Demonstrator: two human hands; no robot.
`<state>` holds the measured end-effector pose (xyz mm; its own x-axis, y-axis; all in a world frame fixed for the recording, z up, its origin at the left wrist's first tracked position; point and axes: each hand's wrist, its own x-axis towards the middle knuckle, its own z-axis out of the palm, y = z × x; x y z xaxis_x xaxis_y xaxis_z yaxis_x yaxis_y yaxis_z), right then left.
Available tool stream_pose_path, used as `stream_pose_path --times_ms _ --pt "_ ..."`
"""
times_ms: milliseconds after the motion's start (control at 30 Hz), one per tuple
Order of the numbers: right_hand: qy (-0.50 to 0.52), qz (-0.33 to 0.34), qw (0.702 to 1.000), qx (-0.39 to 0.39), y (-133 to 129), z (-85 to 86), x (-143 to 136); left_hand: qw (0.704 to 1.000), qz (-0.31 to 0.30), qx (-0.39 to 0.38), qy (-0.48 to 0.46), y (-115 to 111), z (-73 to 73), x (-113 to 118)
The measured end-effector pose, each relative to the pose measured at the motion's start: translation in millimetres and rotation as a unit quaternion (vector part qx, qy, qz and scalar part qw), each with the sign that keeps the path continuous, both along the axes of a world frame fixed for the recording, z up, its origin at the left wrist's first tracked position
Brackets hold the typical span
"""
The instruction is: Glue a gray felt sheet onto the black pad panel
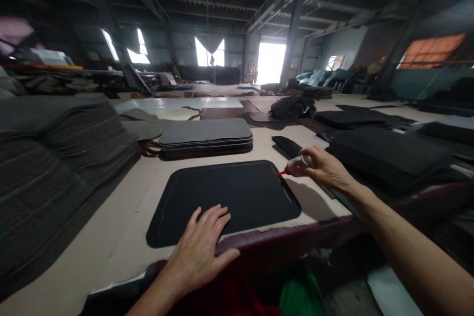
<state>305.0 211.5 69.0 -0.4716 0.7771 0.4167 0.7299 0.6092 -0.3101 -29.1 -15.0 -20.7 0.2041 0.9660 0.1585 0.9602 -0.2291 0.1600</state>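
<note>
Near: left hand (pixel 202 243) at the near edge of a black panel (pixel 229 192), which lies flat on the table (pixel 126 207), close to its near edge. Risk here, my judgement: if that hand presses too lightly, or leans sideways, the panel could skid and spoil the pale line along its right side. Fingers slightly spread, nearly straight, tips resting on the panel; thumb held well away from them, off to the right, clear of the panel. Farther, to the right: right hand (pixel 328 165) with fingers curled round a small bottle (pixel 296 167), clamped on it, no gap seen. Its red nozzle (pixel 281 173) points left at the panel's right edge; touching or just above, cannot tell. A hard squeeze might blot the line; a tilt might run it over the edge. Dark stack (pixel 392 153) right of the wrist, black strips (pixel 284 147) just beyond the bottle. Grey stack (pixel 207 133) past the panel's far edge, apart from it. Far off, a bright doorway (pixel 272 61).
</note>
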Motion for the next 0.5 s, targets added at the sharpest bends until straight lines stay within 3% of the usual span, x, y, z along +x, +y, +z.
stream_pose_path --times_ms 267,500 --pt "0.012 0.009 0.998 -0.061 -65.2 7.6 42.9 0.999 -0.008 0.031 -0.002 2.1 -8.5 -3.0" --pt "0.062 0.035 0.992 -0.107 -108.7 6.8 57.0 1.000 -0.009 0.028 -0.004 1.5 -4.1 -1.2"
